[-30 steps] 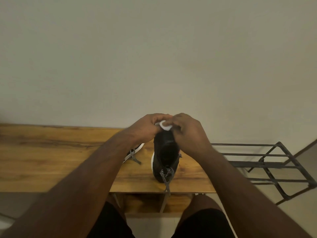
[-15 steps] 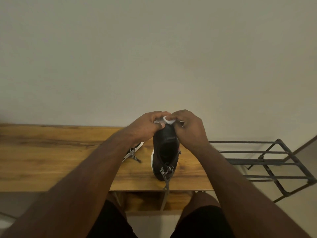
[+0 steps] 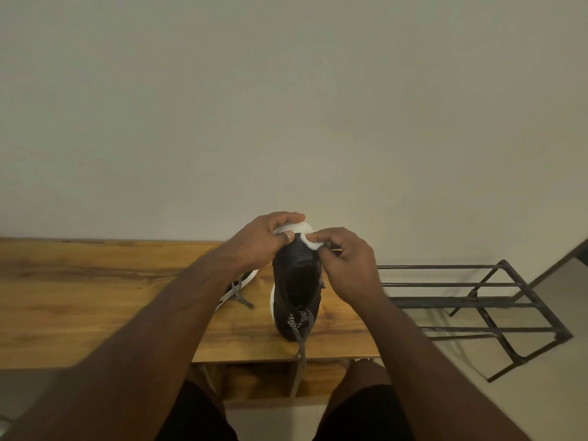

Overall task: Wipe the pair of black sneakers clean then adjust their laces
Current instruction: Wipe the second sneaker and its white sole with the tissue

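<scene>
We're gripping the sneaker heel with left hand, right hand pinching the wipe; keeping strokes short, firm.

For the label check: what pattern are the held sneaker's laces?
Black-and-white speckled weave on the laces, head view.

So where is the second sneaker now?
The second sneaker lies on the wooden table, left of the held sneaker, mostly hidden under the left forearm.

One head-worn view—looking forward and down, close over the wooden table.
</scene>
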